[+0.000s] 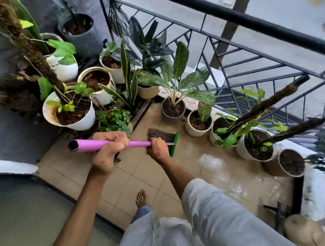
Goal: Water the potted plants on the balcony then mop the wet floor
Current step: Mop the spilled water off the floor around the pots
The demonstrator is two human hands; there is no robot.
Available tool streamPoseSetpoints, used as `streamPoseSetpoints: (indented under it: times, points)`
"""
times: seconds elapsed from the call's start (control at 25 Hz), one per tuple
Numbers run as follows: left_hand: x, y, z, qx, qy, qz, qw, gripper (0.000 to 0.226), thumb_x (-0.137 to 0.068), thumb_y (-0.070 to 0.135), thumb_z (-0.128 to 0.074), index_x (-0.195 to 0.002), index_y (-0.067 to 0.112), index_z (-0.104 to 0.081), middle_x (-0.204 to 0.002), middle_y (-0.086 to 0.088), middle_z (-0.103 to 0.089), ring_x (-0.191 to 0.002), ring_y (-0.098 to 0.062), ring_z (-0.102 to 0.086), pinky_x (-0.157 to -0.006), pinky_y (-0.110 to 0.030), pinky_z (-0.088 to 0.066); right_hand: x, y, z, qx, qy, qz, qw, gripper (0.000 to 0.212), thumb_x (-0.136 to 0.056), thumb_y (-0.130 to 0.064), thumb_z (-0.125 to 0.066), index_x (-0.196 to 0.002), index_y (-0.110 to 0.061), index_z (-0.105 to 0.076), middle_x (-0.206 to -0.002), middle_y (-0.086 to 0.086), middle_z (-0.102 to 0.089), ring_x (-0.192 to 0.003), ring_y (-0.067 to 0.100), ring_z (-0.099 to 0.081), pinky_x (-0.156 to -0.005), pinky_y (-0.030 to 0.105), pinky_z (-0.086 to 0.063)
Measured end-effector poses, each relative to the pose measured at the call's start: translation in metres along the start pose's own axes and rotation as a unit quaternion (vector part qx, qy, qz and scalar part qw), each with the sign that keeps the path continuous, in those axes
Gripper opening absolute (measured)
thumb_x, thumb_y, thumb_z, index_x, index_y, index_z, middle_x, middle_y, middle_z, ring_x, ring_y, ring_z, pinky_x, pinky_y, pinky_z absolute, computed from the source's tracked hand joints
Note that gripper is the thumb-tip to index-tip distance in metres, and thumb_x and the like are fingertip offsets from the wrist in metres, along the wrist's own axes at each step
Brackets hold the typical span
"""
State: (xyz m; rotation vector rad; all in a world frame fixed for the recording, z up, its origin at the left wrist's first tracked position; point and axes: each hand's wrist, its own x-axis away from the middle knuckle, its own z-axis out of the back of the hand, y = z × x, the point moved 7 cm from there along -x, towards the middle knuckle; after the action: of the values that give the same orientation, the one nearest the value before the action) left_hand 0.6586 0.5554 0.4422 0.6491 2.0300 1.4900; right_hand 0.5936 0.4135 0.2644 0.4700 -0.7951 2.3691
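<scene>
Both my hands grip a pink mop handle (92, 144) that points down at the tiled balcony floor (134, 175). My left hand (108, 152) holds it near the open top end. Lower down, my right hand (158, 148) is closed around the thin part just above the green mop head (174, 143). A dark brown mop pad (161, 135) lies on the tiles under that head. Water shines on the floor (220, 166) at the right. Several potted plants stand around the edge, among them a big white pot (73, 115) at the left.
A black metal railing (247, 46) closes the balcony at the back and right. White pots (254, 149) line the right edge below it. A grey wall and a door sill (14, 166) lie to the left. My bare foot (141, 198) stands on the tiles.
</scene>
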Motion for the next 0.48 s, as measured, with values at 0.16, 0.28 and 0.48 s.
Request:
streamPoseSetpoints:
  times: [0.16,0.28,0.48]
  points:
    - [-0.004,-0.084,-0.095,0.024,-0.014,0.092,0.995,0.025,-0.075,0.016,-0.054,-0.051,0.017,-0.046,-0.049,-0.002,-0.041,-0.053,-0.025,-0.043,-0.066,-0.053,-0.040,0.026,0.149,0.015,0.021,-0.026,-0.089,0.996,0.035,-0.112,-0.025,-0.046,-0.136,-0.005,-0.062,-0.139,0.019,-0.063,-0.129,0.036,-0.062,-0.104,0.043,-0.049]
    - [-0.004,-0.173,-0.207,0.013,-0.075,0.173,0.982,0.023,-0.079,0.011,-0.051,-0.056,0.011,-0.054,-0.058,-0.003,-0.056,-0.077,-0.030,-0.067,-0.095,-0.046,-0.053,0.060,0.300,0.048,0.040,-0.032,-0.159,0.986,0.036,-0.114,-0.023,-0.043,-0.140,-0.004,-0.060,-0.142,0.019,-0.061,-0.132,0.033,-0.061,-0.105,0.042,-0.049]
    - [0.014,-0.258,-0.407,0.031,-0.131,0.230,0.964,0.025,-0.088,0.012,-0.049,-0.068,-0.001,-0.056,-0.085,-0.025,-0.076,-0.106,-0.038,-0.075,-0.101,-0.046,-0.055,0.144,0.516,0.118,0.070,-0.019,-0.273,0.959,0.038,-0.115,-0.019,-0.037,-0.145,-0.007,-0.057,-0.145,0.015,-0.060,-0.134,0.028,-0.059,-0.109,0.038,-0.046]
